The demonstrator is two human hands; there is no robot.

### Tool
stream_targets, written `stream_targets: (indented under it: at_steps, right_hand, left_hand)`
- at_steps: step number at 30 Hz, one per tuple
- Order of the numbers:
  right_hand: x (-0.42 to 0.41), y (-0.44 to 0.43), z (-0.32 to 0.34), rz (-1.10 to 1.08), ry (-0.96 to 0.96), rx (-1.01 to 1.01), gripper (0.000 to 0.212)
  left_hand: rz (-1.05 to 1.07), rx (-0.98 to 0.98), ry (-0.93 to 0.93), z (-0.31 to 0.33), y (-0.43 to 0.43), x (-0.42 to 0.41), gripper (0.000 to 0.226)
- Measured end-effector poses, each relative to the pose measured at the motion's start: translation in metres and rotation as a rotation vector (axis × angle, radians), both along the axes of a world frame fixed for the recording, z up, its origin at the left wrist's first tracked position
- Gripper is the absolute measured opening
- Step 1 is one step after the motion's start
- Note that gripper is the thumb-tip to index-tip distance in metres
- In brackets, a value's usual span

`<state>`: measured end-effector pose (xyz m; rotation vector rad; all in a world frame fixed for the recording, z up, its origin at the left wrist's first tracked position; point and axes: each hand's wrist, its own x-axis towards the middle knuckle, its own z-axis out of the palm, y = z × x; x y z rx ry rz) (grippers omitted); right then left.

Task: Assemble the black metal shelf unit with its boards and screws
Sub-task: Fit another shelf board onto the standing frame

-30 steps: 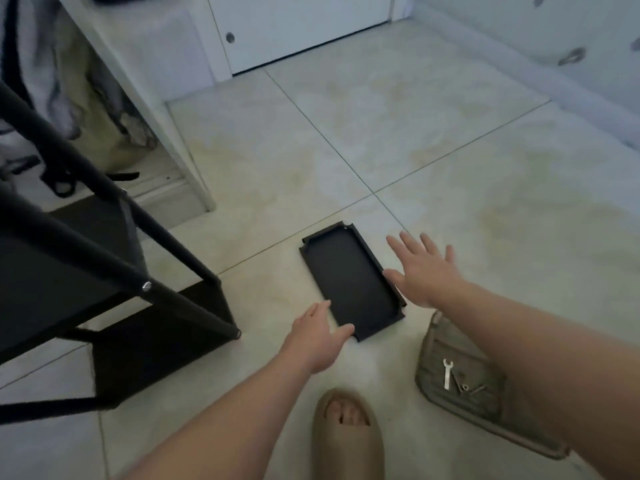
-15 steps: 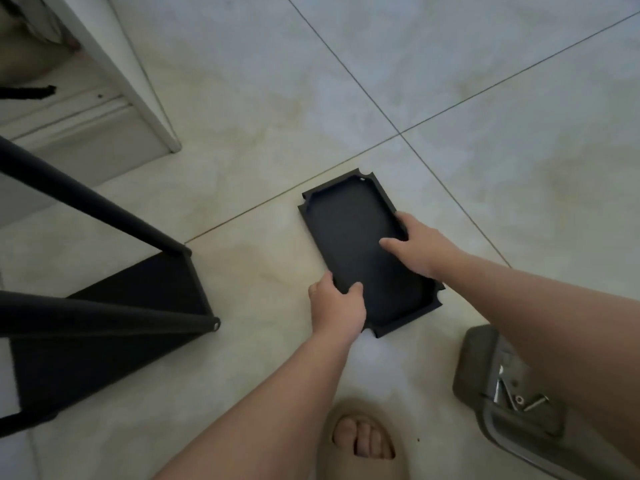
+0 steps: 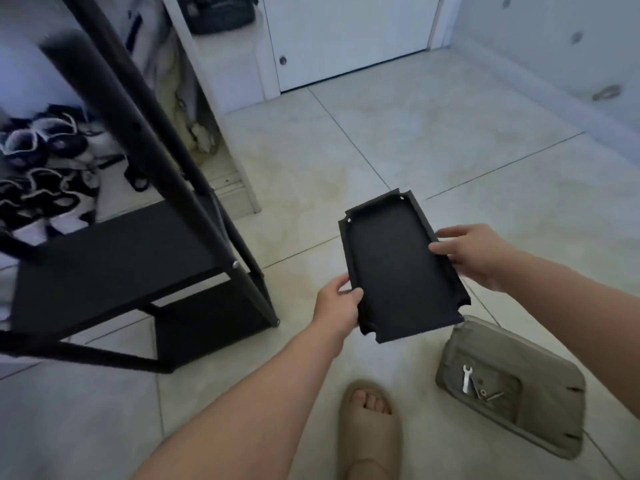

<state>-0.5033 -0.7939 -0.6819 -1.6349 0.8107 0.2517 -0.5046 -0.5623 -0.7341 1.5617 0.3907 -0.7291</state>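
Black metal shelf unit (image 3: 121, 258): tubular posts and two flat black boards already fitted, stood on the floor at the left; a silver screw head (image 3: 235, 264) is seen at one post joint.

Black rectangular shelf board (image 3: 398, 271): raised rim, notched corners and small holes at the far corners. It is held clear of the floor, to the right of the unit and apart from it, with its near end overlapping the edge of the pouch in view.

Olive-grey flat fabric pouch (image 3: 540, 386): laid on the floor at lower right.

Beige foam sandal (image 3: 370, 431): worn on a foot, placed between the two forearms.

Small silver flat wrench (image 3: 466, 378) and a few loose screws (image 3: 488, 396): laid together on the pouch.

Pale marbled floor tiles (image 3: 450, 140) with thin grout lines are seen throughout. A white door (image 3: 346, 36) is set in the far wall. Black-and-white shoes (image 3: 45, 161) are heaped behind the unit.

Left hand (image 3: 337, 304): clamped on the board's left long rim near its near end, with the thumb laid on the inner face.

Right hand (image 3: 474, 254): clamped on the right long rim about mid-length.

Both arms are extended forward, with the hands kept apart by the board's width.
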Motion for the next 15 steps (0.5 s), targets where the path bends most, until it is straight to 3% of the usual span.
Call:
stream_targets:
  at_steps: [4,8,10,12,15]
  right_hand:
    - [-0.042,0.021,0.075,0.052,-0.036,0.187,0.025]
    - [-0.086,0.051,0.139,0.123,-0.110,0.211,0.021]
    - [-0.106,0.067,0.168,0.121,-0.173,0.209,0.022]
    - [-0.122,0.086,0.194,0.101,-0.228,0.198,0.020]
    - [-0.139,0.116,0.231,0.074,-0.300,0.189,0.018]
  left_hand:
    - [-0.092,0.059,-0.196,0.073,0.037,-0.020,0.047]
    - [-0.174,0.112,-0.356,0.140,0.072,-0.048,0.039]
    - [-0.241,0.241,-0.514,0.166,0.090,-0.064,0.034]
    - [-0.344,0.423,-0.728,0.193,0.110,-0.083,0.050]
    - [-0.537,0.507,-1.003,0.237,0.141,-0.116,0.079]
